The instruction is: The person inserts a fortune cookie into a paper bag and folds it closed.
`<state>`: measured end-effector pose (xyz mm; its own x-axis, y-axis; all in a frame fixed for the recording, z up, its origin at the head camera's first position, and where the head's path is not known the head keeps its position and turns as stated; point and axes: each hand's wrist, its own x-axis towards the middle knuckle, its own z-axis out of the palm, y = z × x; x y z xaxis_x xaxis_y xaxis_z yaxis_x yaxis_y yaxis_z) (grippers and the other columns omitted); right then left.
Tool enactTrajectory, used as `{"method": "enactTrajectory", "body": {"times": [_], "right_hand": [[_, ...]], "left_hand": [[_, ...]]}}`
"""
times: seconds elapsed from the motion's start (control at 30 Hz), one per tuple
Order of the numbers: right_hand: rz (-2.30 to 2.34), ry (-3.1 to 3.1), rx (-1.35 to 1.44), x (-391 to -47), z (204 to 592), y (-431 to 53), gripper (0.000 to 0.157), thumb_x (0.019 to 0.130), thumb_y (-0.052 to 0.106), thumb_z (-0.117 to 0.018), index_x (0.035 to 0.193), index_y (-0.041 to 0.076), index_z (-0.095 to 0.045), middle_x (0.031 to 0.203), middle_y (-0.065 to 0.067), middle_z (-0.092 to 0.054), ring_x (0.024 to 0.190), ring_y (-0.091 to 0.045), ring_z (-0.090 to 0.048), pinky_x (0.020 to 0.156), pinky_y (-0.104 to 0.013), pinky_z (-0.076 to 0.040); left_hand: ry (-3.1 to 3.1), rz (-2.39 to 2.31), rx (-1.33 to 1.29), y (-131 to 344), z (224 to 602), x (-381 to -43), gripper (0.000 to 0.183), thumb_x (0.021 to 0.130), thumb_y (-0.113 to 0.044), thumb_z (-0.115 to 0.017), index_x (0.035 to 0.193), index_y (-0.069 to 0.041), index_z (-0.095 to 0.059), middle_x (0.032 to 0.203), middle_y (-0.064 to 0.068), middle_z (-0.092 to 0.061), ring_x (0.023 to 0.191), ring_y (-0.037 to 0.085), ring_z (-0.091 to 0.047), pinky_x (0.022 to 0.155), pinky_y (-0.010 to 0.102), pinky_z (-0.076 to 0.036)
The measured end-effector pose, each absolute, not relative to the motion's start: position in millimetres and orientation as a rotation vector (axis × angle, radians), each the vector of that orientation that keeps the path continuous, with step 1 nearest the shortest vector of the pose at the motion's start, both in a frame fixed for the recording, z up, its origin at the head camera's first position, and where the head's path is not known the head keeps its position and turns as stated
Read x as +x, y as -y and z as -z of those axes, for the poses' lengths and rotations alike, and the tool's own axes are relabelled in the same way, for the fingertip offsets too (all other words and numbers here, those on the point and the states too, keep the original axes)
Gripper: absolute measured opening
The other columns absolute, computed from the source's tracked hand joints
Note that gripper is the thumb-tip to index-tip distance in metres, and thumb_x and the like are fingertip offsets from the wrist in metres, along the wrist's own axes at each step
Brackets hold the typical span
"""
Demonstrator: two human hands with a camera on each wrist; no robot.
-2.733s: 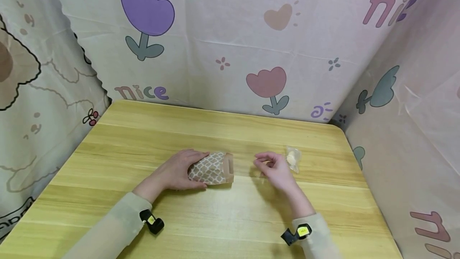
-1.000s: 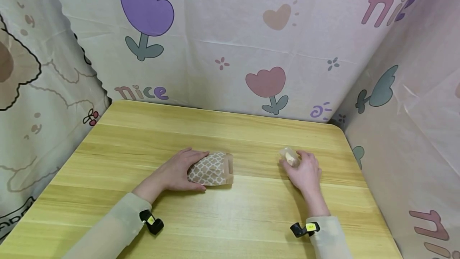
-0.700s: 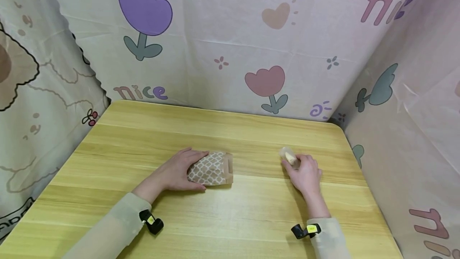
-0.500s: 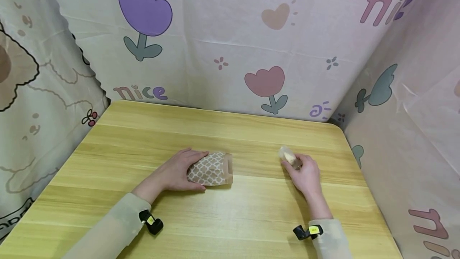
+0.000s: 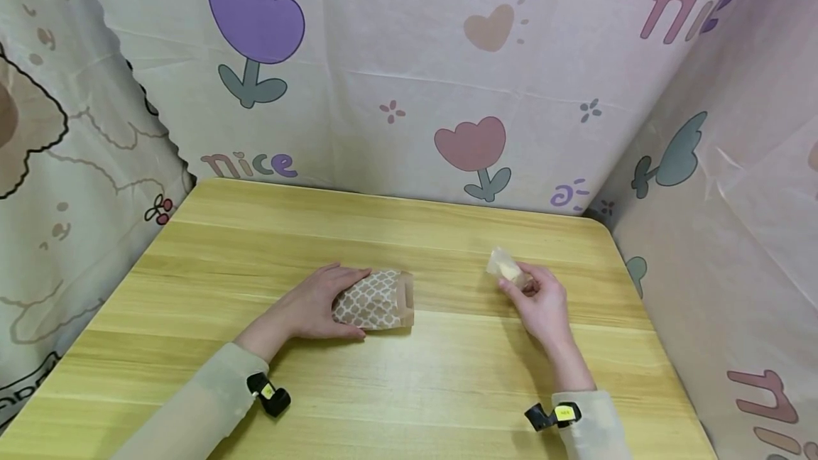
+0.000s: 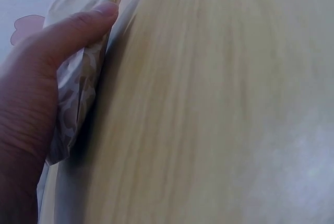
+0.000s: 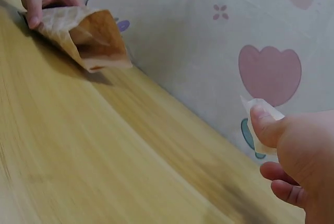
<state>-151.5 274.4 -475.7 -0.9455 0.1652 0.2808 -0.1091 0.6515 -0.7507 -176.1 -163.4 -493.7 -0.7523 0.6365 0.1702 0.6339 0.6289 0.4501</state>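
A brown paper bag [image 5: 372, 300] with a white lattice print lies on its side on the wooden table [image 5: 409, 389]. Its mouth faces right and gapes open in the right wrist view, showing a brown inside. My left hand [image 5: 316, 304] grips the bag's closed end, the thumb along the near side and the fingers over the far side. To the right, my right hand [image 5: 543, 304] pinches a small clear wrapper [image 5: 503, 265] with a pale cream piece inside, between thumb and fingers. In the right wrist view the wrapped piece [image 7: 259, 130] shows raised above the tabletop.
Printed cloth [image 5: 383, 41] with flowers hangs behind the table and along both sides. The table's rounded far right corner [image 5: 597, 227] meets the cloth. A small black camera is strapped on each wrist, on the left [image 5: 270, 395] and right [image 5: 552, 416].
My right hand reached right to the clear wrapper, pinched it and lifted it from the table, now shifting it slightly left and away from me. The left hand and bag stay in place.
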Motion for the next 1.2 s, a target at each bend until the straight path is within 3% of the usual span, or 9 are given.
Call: {"method": "enactTrajectory", "body": {"times": [0.43, 0.83, 1.2], "right_hand": [[-1.343, 2.520, 0.099, -143, 453, -248, 0.043, 0.084, 0.013, -0.092, 0.122, 0.002, -0.076, 0.108, -0.009, -0.068, 0.077, -0.021, -0.063, 0.065, -0.021, -0.056], [-1.393, 2.571, 0.353, -143, 461, -223, 0.042, 0.082, 0.010, -0.093, 0.120, 0.003, -0.076, 0.107, -0.008, -0.069, 0.075, -0.019, -0.064, 0.064, -0.028, -0.059], [-1.399, 2.674, 0.421, -147, 465, -199, 0.046, 0.084, 0.016, -0.092, 0.125, 0.004, -0.074, 0.106, -0.004, -0.066, 0.074, -0.017, -0.061, 0.062, -0.028, -0.057]], "left_hand": [[-2.836, -0.771, 1.102, 164, 495, -176, 0.116, 0.071, -0.077, -0.084, 0.161, -0.015, -0.046, 0.156, 0.002, -0.054, 0.141, 0.026, -0.051, 0.126, 0.052, -0.025], [-2.840, -0.767, 1.097, 164, 495, -176, 0.114, 0.072, -0.078, -0.082, 0.162, -0.017, -0.046, 0.157, 0.001, -0.053, 0.141, 0.027, -0.050, 0.125, 0.053, -0.026], [-2.841, -0.755, 1.100, 164, 496, -177, 0.114, 0.073, -0.077, -0.083, 0.162, -0.017, -0.045, 0.158, 0.000, -0.052, 0.142, 0.027, -0.050, 0.126, 0.052, -0.025]]}}
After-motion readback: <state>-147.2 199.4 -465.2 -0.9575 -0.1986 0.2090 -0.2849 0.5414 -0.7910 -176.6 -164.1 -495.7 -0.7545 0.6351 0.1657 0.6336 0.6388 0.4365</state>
